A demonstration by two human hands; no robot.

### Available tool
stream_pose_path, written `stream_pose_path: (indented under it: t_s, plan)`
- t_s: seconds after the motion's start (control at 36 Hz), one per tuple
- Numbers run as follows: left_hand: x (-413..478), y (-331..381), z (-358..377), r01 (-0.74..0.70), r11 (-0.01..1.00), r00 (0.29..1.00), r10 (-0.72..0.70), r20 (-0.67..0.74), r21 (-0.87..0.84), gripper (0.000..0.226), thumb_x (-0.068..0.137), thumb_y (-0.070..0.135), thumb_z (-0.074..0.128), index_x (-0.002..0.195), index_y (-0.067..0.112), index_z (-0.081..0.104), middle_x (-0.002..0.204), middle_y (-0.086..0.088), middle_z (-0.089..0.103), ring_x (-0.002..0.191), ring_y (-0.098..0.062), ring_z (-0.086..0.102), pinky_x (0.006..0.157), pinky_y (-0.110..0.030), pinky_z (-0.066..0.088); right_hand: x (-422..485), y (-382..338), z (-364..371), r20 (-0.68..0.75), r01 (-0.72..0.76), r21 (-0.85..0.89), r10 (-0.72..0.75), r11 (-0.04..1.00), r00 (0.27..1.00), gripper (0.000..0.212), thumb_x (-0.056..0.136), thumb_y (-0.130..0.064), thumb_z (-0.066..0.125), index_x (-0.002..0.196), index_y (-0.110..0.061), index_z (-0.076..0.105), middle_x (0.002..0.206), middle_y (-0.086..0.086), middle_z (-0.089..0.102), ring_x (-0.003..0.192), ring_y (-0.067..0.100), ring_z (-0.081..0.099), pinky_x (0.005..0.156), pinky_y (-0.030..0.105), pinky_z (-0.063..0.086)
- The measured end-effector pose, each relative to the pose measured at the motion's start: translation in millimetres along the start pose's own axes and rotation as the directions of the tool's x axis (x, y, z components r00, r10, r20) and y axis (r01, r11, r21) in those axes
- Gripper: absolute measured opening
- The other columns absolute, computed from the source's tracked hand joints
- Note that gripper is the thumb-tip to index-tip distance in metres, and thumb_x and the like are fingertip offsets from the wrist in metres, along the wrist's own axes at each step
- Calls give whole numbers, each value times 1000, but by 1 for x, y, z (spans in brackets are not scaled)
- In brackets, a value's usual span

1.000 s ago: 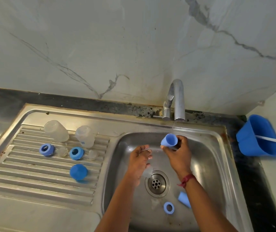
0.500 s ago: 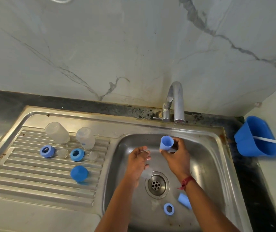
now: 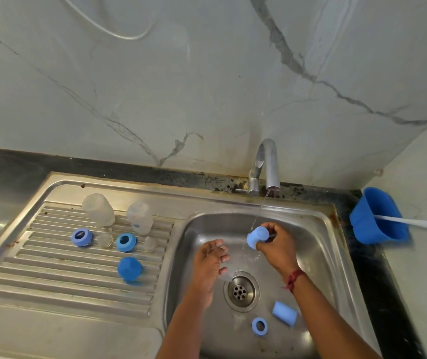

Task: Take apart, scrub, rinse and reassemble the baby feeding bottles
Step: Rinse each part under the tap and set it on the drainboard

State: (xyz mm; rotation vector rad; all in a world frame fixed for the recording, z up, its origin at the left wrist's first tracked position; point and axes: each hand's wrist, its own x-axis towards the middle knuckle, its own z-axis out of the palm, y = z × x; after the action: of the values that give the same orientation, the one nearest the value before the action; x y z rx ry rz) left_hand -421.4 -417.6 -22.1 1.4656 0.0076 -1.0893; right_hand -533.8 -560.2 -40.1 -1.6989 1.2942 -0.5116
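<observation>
The right hand (image 3: 277, 244) has turned the blue cap (image 3: 257, 236) dome-up under the thin stream from the tap (image 3: 269, 164), fingers curled round it above the sink (image 3: 318, 229). The left hand (image 3: 211, 257) hangs just beside, fingers loose, holding nothing. 2 clear bottles (image 3: 98, 209) (image 3: 140, 217) sit on the drainboard (image 3: 52, 268).

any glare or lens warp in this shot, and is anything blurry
Head view: wide-angle warp bows the sink rim; steel glare whitens the drainboard's left edge; the right hand and blue cap look sharp; clear bottles show faintly.
</observation>
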Motion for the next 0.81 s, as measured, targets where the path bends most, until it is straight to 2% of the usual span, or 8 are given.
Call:
stream_pose_path:
  t_s: [0.14,0.28,0.36,0.47,0.58,0.67,0.72,0.81]
  plan:
    - [-5,6,-3,-26,998,999,24,24,50,19,96,13,59,113,17,64,108,-6,72,90,-15,66,78,-32,47,7,-19,4,53,41,-81,-36,996,998,38,67,-6,82,96,-15,60,99,1,60,88,18,58,61,14,40]
    - [-6,12,-8,-40,998,999,40,-3,43,18,95,13,60,111,18,64,109,-7,72,94,-18,66,81,-33,48,8,-23,13,42,109,-96,-106,989,994,43,69,-4,83,103,-13,58,98,2,62,91,18,60,72,23,48]
    - [-3,12,-9,-32,999,999,33,-19,25,18,95,11,60,111,18,65,107,-8,72,90,-17,65,79,-32,47,8,-21,16,-20,109,-48,-110,993,994,42,72,-6,82,106,-14,60,101,2,66,92,18,62,69,17,44]
    - [3,10,-5,-12,1000,1000,12,-26,14,18,95,10,59,110,17,65,100,-5,71,87,-17,64,77,-32,47,7,-18,17,-57,148,-25,-149,989,987,44,74,-10,82,113,-17,63,106,0,69,95,16,64,80,22,48]
    - [6,9,0,-5,999,1000,5,-14,33,19,96,10,58,113,15,64,99,-4,70,86,-16,64,75,-30,46,4,-18,11,-148,100,49,-92,994,985,44,75,-11,82,115,-15,63,104,0,68,92,14,62,71,10,41]
    - [5,8,3,0,999,1000,0,-11,47,20,96,11,58,114,15,63,102,-5,69,86,-16,63,75,-30,45,-1,-20,5,-33,163,26,-162,986,986,46,74,-9,84,113,-20,63,101,-10,66,90,5,62,74,4,44]
    - [5,8,4,0,998,1000,0,-9,56,20,96,12,58,114,15,64,104,-5,71,88,-16,65,77,-32,46,-5,-20,3,-35,176,40,-175,984,984,46,73,-9,84,110,-24,62,98,-16,65,89,-4,61,75,3,45]
    - [3,10,5,0,999,1000,0,-9,38,19,95,11,57,112,14,64,99,-3,71,87,-15,64,76,-31,47,-11,-16,-2,-91,119,84,-112,989,990,41,75,-8,82,110,-19,63,99,-10,67,89,1,62,75,4,45]
